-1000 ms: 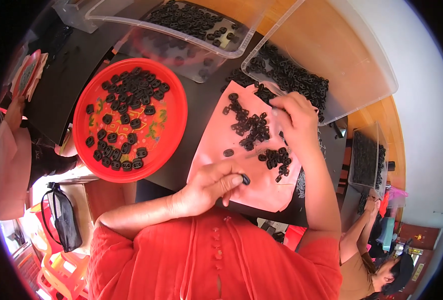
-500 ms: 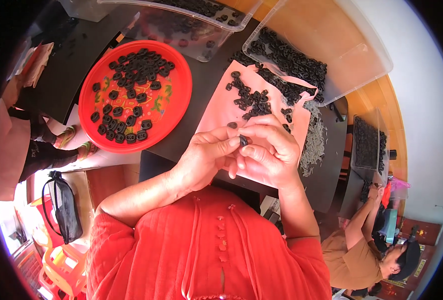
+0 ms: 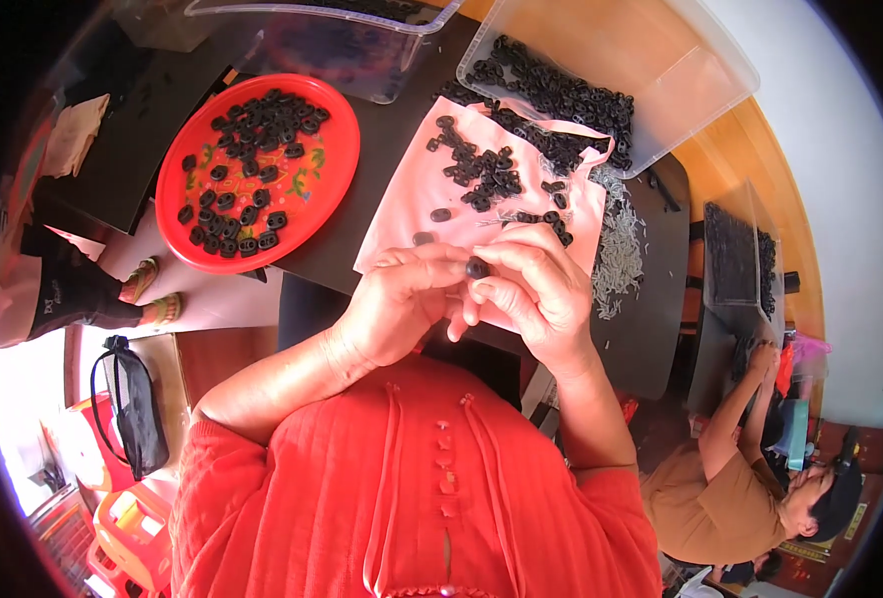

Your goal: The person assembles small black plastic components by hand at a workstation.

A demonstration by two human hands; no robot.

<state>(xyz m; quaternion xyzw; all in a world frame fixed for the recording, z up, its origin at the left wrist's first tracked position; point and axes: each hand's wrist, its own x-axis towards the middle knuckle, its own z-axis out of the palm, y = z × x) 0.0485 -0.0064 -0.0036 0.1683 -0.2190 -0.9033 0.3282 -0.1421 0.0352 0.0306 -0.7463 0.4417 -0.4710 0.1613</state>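
Note:
My left hand [image 3: 393,299] and my right hand [image 3: 541,299] meet in front of my chest, over the near edge of a pink cloth [image 3: 396,214]. Thumbs and fingers of both pinch one small black plastic cord lock [image 3: 477,267] between them. Beyond my fingers, a heap of loose black cord-lock parts [image 3: 486,179] lies on the cloth. Small thin grey pieces [image 3: 618,269], perhaps springs, are piled to its right. On the left, a round red tray [image 3: 347,174] carries many black two-holed cord locks [image 3: 272,120].
A clear plastic bin [image 3: 696,65] tilts at the back right, spilling black parts [image 3: 561,95]. Another clear bin [image 3: 322,60] stands at the back left. A third bin [image 3: 740,264] is farther right, near a person in brown [image 3: 710,498]. Someone's legs [image 3: 72,289] show at left.
The view has shifted slightly, moving the tray and cloth up and left. The cord lock has turned between my fingers, which stay pinched together.

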